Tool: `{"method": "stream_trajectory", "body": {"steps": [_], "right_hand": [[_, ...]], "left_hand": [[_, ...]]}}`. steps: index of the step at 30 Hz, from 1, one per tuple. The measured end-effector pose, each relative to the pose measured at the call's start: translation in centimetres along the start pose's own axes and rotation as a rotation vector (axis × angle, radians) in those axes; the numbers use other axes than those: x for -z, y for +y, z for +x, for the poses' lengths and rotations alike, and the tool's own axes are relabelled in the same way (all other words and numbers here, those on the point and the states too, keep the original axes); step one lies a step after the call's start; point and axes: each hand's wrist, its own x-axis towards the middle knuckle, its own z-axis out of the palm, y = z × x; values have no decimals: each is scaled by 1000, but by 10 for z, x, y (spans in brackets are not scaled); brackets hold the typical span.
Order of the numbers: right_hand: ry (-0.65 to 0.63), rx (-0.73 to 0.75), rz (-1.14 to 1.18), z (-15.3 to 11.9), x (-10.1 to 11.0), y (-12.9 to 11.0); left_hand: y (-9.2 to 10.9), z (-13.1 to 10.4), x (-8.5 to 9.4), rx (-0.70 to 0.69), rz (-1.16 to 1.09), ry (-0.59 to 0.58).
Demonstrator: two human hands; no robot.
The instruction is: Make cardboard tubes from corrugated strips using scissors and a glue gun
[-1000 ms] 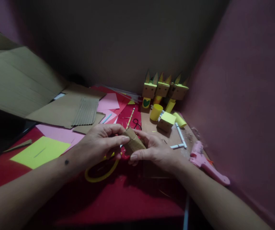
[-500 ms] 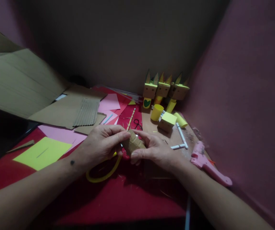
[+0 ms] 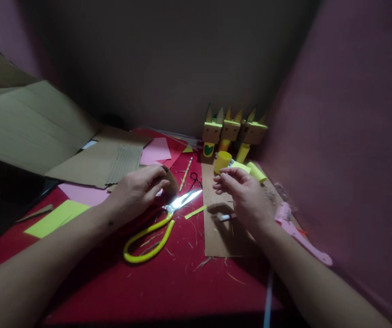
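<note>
A piece of brown cardboard (image 3: 172,182), bent or curved, is pinched in my left hand (image 3: 139,184), whose fingers partly hide it. My right hand (image 3: 247,191) is apart from it over the cardboard board, its fingers loosely bent with nothing visible in them. Just behind that hand is a small cardboard box with a yellow top (image 3: 242,167), mostly hidden. Yellow-handled scissors (image 3: 155,230) lie on the red table between my hands, blades pointing away to the right. A narrow yellow paper strip (image 3: 196,212) rests beside the blades.
Three box-headed cardboard figures (image 3: 230,130) stand at the back, near yellow paper tubes (image 3: 222,161). A pink glue gun (image 3: 301,239) lies at the right. Cardboard sheets (image 3: 79,164) and yellow paper (image 3: 55,218) occupy the left. A pencil (image 3: 185,174) lies behind the scissors.
My hands have moved apart. The right hand has let go of the cardboard piece and moved right toward the yellow-topped box; the left hand has carried the piece slightly left, uncovering the scissors.
</note>
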Motion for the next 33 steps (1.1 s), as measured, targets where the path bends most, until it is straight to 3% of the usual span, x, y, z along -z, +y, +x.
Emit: {"method": "stream_trajectory", "body": {"steps": [3,6,11,18,22,25,27,33], "right_hand": [[14,-51,-1,2,3,-1],[-53,-99,3,0,4,-1],[-118,-139,26,-3,3,1],[-137,-98,85,-2,4,6],[-155,-89,75,-4,4,5],[-175,-125,77,-5,3,4],[-173,-155,117,-4,3,3],[-227,-251,250,2,5,4]], "left_hand": [[-10,5,-1,-66,42,-108],[-15,9,-4,-101,106,-139],[-20,15,-10,-166,167,-76],[-13,16,-6,-277,64,74],[2,8,4,-125,-21,286],[17,-1,12,36,-185,350],[27,-5,14,28,-225,311],[39,-13,2,-160,-204,8]]}}
